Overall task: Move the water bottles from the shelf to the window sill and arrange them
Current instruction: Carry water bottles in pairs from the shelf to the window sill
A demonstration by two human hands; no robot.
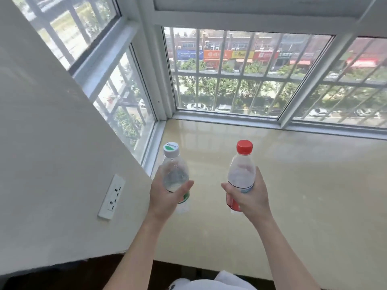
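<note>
Holding one bottle in each fist, you stand over the sill (293, 195): left hand (165, 197) wrapped round the white-capped bottle (174, 174), right hand (249, 197) gripping the red-capped bottle (240, 174), both upright and seemingly just above the stone. Lower them straight down beneath your hands, bases flat, well apart, and release only once each stands steady.

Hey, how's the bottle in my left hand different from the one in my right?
The left bottle has a white cap with a green mark; the right bottle has a plain red cap. The left bottle's label is green, the right bottle's red. The left hand holds its bottle nearer the side window; the right hand holds its bottle further from it. Both are clear plastic, upright, capped, and held above the window sill.
</note>
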